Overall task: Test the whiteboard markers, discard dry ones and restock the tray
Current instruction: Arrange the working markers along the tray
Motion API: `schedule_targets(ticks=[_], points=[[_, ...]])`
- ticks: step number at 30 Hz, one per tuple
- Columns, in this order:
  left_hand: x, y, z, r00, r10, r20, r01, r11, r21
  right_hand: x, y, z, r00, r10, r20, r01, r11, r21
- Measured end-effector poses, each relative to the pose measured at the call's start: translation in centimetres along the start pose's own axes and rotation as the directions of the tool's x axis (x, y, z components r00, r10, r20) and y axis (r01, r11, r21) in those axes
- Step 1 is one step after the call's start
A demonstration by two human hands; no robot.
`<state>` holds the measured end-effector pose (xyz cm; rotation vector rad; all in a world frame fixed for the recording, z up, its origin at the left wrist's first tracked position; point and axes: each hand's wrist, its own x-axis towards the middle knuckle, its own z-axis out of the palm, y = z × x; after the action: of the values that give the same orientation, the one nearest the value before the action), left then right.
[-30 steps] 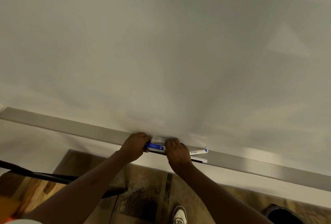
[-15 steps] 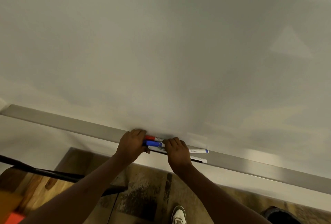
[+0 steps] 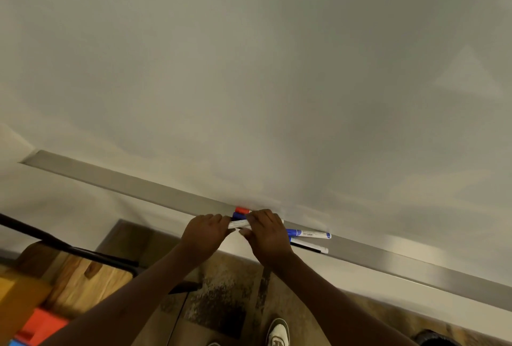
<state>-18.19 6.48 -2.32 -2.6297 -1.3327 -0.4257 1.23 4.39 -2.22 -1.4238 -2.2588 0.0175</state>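
A white marker lies along the tray under the whiteboard, my left grip and right grip both closed on it. Red and blue caps sit behind it; two more markers lie toward the tray's right end.

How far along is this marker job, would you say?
Early, by the look of it. The whiteboard shows no test strokes. Both the left hand and right hand grip a white marker above the tray. A blue-capped marker lies untested.
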Motion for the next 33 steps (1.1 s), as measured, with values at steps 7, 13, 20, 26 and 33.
schedule_targets(ticks=[7,13,20,26,33], points=[[-2.6,-3.0,-1.3,0.976,-0.188,0.108,0.187,0.982,0.020,0.0,1.5,1.0,0.977,0.170,0.131,-0.163,0.985,-0.063],[-3.1,-3.5,-2.1,0.978,-0.165,0.129,0.160,0.986,0.045,-0.1,1.3,1.7,0.918,0.207,0.338,-0.147,0.970,-0.193],[-3.0,-3.1,-2.0,0.986,-0.137,0.100,0.132,0.990,0.052,0.3,0.5,1.2,0.871,0.220,0.439,-0.118,0.962,-0.248],[-2.6,-2.6,-2.4,0.996,-0.051,0.070,0.049,0.998,0.027,0.8,0.1,0.6,0.859,0.243,0.451,-0.158,0.963,-0.219],[-2.7,-3.2,-2.8,0.998,0.038,-0.052,-0.036,0.999,0.036,2.8,-0.9,-1.9,0.912,0.161,0.376,-0.262,0.936,0.234]])
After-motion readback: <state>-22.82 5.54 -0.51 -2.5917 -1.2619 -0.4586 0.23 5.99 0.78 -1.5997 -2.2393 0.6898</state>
